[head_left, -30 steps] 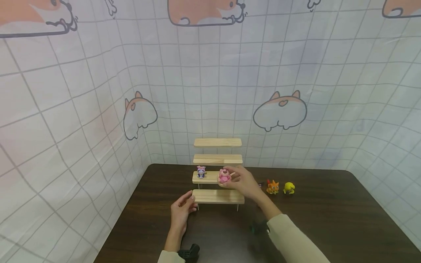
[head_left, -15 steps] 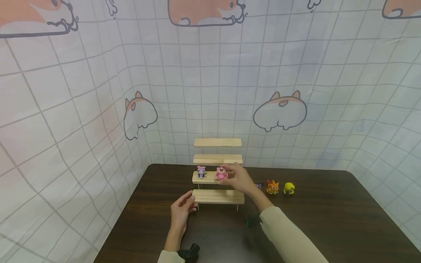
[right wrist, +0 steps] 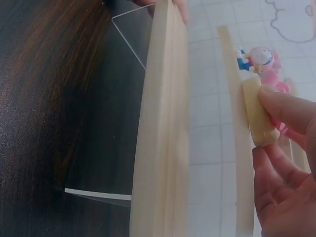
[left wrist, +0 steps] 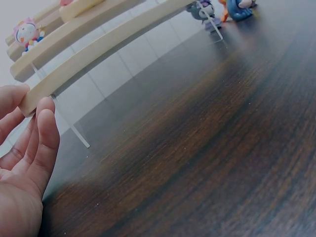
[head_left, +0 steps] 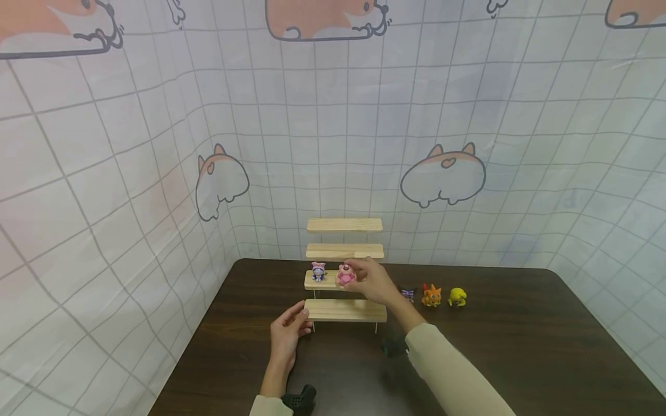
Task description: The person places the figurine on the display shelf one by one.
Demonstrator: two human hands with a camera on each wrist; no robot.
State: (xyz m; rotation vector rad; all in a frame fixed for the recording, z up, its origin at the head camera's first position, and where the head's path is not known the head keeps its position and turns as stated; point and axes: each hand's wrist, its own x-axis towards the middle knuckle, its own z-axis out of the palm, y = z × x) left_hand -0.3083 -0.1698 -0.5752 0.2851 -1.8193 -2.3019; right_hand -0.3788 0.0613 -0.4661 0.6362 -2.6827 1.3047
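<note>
My right hand pinches a pink bear figurine at the second-lowest board of a stepped wooden display shelf. In the right wrist view the figurine's pale yellow base lies right against that board; whether it bears weight there, I cannot tell. A small pink-and-blue figurine stands at the board's left end. My left hand grips the left end of the lowest board, thumb above and fingers below, as the left wrist view shows.
Right of the shelf, a purple figurine, an orange one and a yellow one stand on the dark wooden table. Two higher boards rise behind. Thin clear legs support the shelf. A patterned cloth backdrop surrounds the table.
My right hand has moved left along the second-lowest board with the pink bear figurine, closer to the pink-and-blue one. The purple figurine has come into fuller view. My left hand has stayed put.
</note>
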